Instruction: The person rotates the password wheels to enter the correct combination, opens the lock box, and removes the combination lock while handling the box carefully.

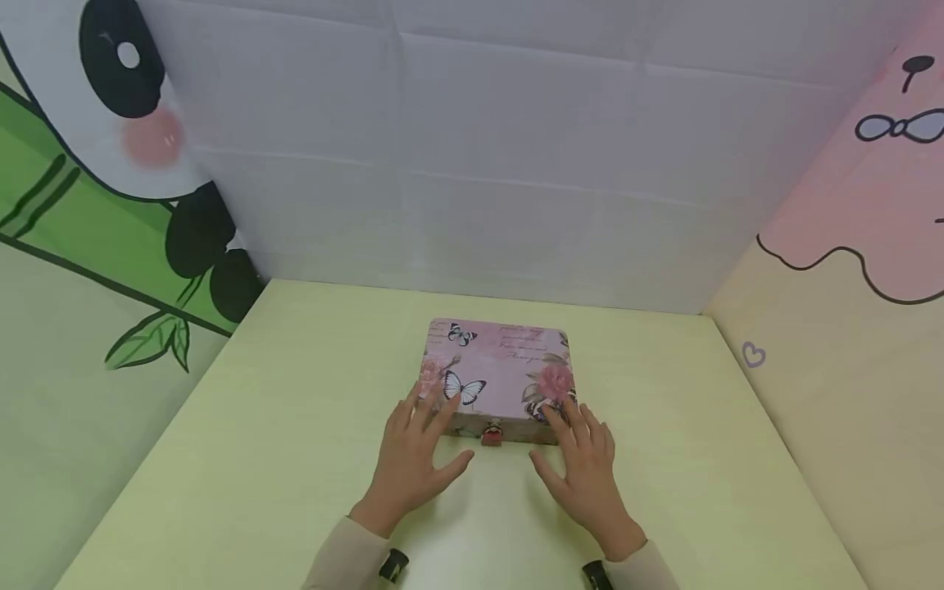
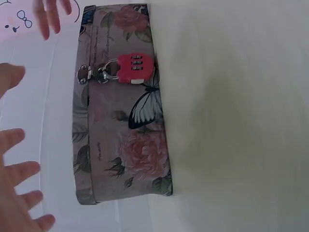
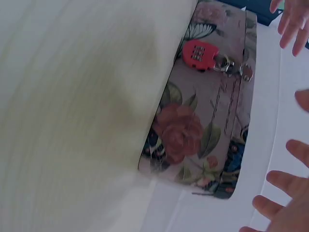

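A pink box (image 1: pixel 509 369) printed with roses and butterflies lies on the table, its lid down. From the metal clasp at the middle of its front hangs a red combination padlock (image 2: pixel 136 68), its shackle through the clasp; the same padlock (image 3: pixel 200 55) shows in the right wrist view. My left hand (image 1: pixel 415 459) is spread at the box's front left corner, and my right hand (image 1: pixel 584 471) is spread at the front right corner. Fingers are extended on both hands, and neither grips anything. Whether the fingertips touch the lid cannot be made out.
The pale yellow table (image 1: pixel 295 410) extends around the box. Behind it rises a creased white backdrop (image 1: pixel 509 180). Printed side panels stand at left, with a panda picture (image 1: pixel 147 74), and at right, with a pink pattern (image 1: pixel 878 188).
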`<action>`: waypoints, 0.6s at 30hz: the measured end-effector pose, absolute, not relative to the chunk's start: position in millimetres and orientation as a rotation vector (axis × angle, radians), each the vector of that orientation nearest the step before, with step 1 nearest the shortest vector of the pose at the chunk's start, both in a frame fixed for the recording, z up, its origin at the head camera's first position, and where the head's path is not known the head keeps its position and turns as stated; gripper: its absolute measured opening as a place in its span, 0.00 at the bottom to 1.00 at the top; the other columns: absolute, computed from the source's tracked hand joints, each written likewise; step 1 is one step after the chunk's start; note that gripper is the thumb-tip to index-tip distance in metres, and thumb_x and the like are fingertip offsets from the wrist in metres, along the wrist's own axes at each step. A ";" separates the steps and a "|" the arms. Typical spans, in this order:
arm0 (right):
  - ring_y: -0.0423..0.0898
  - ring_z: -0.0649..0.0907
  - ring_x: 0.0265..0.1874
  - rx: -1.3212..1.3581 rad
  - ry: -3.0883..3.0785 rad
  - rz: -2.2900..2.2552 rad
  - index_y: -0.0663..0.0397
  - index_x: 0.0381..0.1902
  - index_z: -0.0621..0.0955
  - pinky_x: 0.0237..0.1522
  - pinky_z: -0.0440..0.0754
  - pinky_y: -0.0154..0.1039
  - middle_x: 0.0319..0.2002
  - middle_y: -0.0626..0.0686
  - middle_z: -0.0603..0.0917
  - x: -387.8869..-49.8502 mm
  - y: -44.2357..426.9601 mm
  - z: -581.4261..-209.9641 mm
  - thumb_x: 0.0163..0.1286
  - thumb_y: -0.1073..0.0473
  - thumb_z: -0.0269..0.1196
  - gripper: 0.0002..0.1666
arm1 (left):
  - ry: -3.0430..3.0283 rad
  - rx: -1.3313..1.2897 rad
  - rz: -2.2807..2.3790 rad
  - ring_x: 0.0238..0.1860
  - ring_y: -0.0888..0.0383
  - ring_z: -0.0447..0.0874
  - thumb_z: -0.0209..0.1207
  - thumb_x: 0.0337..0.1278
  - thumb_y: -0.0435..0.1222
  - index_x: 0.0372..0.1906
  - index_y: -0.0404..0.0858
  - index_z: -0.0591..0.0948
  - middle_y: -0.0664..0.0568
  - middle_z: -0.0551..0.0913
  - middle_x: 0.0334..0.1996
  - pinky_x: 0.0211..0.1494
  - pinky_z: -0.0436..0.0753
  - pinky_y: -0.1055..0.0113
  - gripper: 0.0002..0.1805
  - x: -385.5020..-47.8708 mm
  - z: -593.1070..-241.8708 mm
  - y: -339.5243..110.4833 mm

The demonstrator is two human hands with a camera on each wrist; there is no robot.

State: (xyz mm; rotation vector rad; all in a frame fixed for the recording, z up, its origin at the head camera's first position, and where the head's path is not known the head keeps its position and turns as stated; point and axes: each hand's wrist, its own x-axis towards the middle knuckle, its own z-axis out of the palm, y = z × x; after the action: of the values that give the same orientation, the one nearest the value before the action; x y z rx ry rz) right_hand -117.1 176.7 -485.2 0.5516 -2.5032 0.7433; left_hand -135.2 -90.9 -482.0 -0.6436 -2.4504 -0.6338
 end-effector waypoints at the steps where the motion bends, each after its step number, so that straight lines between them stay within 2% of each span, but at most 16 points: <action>1: 0.69 0.64 0.63 0.561 -2.454 0.761 0.56 0.67 0.71 0.56 0.57 0.72 0.67 0.67 0.67 -117.7 174.5 -485.1 0.63 0.54 0.67 0.36 | -2.384 -0.656 -0.663 0.68 0.33 0.64 0.59 0.57 0.58 0.67 0.40 0.74 0.37 0.72 0.66 0.61 0.68 0.35 0.38 -135.9 -483.6 -89.7; 5: 0.62 0.73 0.54 0.593 -2.310 0.881 0.64 0.59 0.75 0.51 0.71 0.60 0.57 0.65 0.75 -118.2 165.6 -483.9 0.57 0.66 0.68 0.31 | -2.186 -0.682 -0.808 0.55 0.39 0.75 0.57 0.63 0.54 0.57 0.34 0.79 0.39 0.79 0.53 0.53 0.76 0.44 0.30 -137.6 -489.8 -83.8; 9: 0.53 0.81 0.46 0.541 -2.346 1.108 0.66 0.57 0.76 0.44 0.80 0.51 0.49 0.59 0.81 -115.8 156.6 -483.5 0.60 0.70 0.67 0.26 | -2.115 -0.678 -0.965 0.46 0.48 0.78 0.66 0.55 0.40 0.47 0.33 0.82 0.45 0.81 0.44 0.47 0.78 0.56 0.18 -137.8 -498.5 -76.4; 12: 0.46 0.83 0.36 0.437 -2.401 1.353 0.65 0.54 0.78 0.37 0.82 0.42 0.40 0.55 0.84 -115.9 149.5 -486.1 0.64 0.71 0.65 0.20 | -2.142 -0.638 -1.095 0.38 0.52 0.81 0.71 0.45 0.29 0.40 0.33 0.84 0.48 0.83 0.37 0.38 0.81 0.61 0.14 -136.5 -507.6 -70.8; 13: 0.45 0.83 0.33 0.394 -2.412 1.435 0.65 0.52 0.79 0.36 0.82 0.40 0.37 0.55 0.85 -116.4 147.2 -487.8 0.65 0.71 0.65 0.17 | -2.170 -0.605 -1.151 0.37 0.53 0.81 0.71 0.44 0.27 0.38 0.33 0.84 0.48 0.83 0.36 0.36 0.82 0.61 0.13 -135.6 -510.4 -69.0; 15: 0.45 0.84 0.29 0.321 -2.419 1.585 0.65 0.49 0.80 0.33 0.82 0.36 0.34 0.54 0.85 -118.6 143.4 -491.4 0.67 0.71 0.64 0.13 | -2.232 -0.520 -1.294 0.34 0.54 0.82 0.70 0.47 0.26 0.36 0.33 0.84 0.48 0.84 0.33 0.33 0.83 0.63 0.10 -135.0 -514.8 -65.4; 18: 0.50 0.85 0.27 0.234 -2.420 1.737 0.67 0.47 0.81 0.30 0.82 0.35 0.33 0.56 0.86 -122.5 139.9 -498.0 0.69 0.70 0.62 0.10 | -2.315 -0.353 -1.515 0.34 0.54 0.85 0.69 0.51 0.26 0.35 0.33 0.85 0.49 0.85 0.33 0.35 0.84 0.66 0.06 -136.2 -517.9 -60.3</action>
State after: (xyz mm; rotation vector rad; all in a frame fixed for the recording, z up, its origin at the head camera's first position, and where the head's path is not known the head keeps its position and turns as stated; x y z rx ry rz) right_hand -122.5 139.9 -498.0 0.2338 -2.4203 1.7372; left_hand -136.2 -60.3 -517.9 -0.3528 -2.3150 -1.5148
